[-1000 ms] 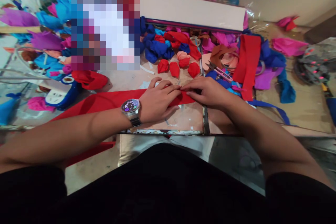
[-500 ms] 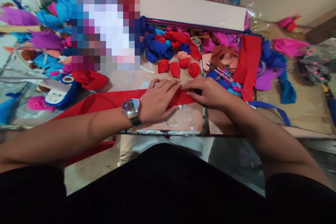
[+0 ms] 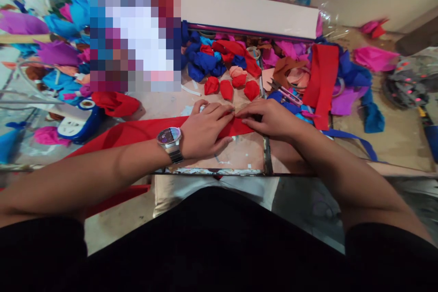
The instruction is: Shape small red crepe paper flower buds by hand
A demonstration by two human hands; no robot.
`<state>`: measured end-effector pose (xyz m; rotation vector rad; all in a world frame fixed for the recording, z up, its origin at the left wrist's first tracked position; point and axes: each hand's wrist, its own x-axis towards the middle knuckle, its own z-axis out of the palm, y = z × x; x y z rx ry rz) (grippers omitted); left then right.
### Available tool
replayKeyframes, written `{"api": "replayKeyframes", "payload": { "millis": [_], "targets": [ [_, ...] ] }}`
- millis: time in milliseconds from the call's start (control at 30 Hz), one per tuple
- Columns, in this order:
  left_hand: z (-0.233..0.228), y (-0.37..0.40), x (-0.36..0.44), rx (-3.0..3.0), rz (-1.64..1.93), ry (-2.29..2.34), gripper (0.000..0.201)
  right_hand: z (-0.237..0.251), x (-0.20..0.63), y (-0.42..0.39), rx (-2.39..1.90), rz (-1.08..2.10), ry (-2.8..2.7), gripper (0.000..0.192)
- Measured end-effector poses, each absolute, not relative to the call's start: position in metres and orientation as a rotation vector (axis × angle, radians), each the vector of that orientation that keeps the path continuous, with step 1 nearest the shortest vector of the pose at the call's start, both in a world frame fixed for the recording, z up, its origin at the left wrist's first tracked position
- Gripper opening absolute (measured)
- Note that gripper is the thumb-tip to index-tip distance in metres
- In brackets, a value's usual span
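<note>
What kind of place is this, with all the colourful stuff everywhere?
Probably a craft worktable for making paper or fabric flowers. Both hands press a red strip, small red buds sit finished beyond it, and scissors lie among loose scraps.

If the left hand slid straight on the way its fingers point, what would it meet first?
The left hand lies on the red strip, fingers pointing right. It would meet the right hand first; their fingertips already look almost touching, though the exact gap is unclear.
</note>
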<state>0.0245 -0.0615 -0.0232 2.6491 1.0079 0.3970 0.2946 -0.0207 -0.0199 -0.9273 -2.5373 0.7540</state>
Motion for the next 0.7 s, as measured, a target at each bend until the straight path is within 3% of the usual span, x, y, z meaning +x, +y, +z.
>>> {"api": "replayKeyframes", "payload": {
  "millis": [700],
  "targets": [
    [-0.0241, -0.0626, 0.0254, 2.658, 0.402, 1.030, 0.063, -0.0104, 0.3043, -0.0159, -0.760, 0.829, -2.570, 0.023]
  ]
}}
